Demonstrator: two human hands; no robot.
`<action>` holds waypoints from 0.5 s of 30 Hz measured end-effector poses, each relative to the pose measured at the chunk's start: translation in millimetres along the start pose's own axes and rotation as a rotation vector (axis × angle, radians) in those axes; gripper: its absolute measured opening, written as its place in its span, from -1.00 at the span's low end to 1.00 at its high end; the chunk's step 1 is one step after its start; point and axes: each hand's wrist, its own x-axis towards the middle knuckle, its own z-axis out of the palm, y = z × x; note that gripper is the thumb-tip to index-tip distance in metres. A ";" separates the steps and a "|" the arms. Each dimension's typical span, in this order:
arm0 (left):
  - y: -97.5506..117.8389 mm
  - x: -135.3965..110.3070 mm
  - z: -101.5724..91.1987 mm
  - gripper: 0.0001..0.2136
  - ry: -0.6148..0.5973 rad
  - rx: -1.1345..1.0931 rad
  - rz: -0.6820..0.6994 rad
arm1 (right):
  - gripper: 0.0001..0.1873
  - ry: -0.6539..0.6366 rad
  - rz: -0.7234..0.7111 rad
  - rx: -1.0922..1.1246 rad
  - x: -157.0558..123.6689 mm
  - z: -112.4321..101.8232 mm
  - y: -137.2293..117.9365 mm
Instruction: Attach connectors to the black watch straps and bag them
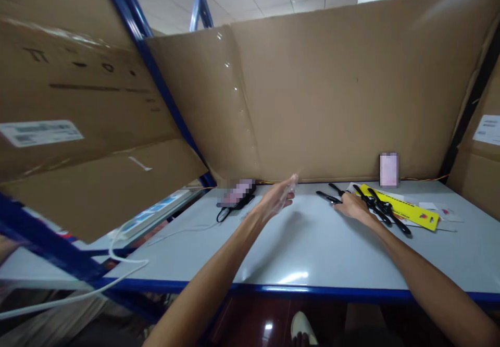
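Note:
My left hand (278, 197) is stretched out over the grey table (304, 253) and holds a clear plastic bag (291, 184) between its fingers. My right hand (353, 205) rests on the table at the right and grips black scissors (331, 196) by the handles. More black scissors (380, 207) lie just right of that hand, partly on a yellow card (410, 212).
A large cardboard sheet (332, 86) stands along the table's back edge. A blurred dark device with a cord (236, 195) lies at the back left. A small blurred card (388, 170) leans on the cardboard. Cardboard boxes (70, 128), blue shelf posts and a white cable (125, 243) are at the left.

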 end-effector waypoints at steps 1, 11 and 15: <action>-5.8 1.0 5.2 -0.74 -0.019 -0.089 -0.021 | -0.71 -0.030 0.025 0.038 1.7 -4.2 -0.4; -46.8 -0.4 35.7 -0.84 -0.004 -0.434 -0.048 | -0.69 -0.036 -0.173 0.810 -16.1 -25.0 -23.7; -56.2 -0.7 43.4 -0.93 -0.055 -0.542 -0.115 | -0.74 -0.008 -0.230 0.637 -22.0 -1.0 -39.4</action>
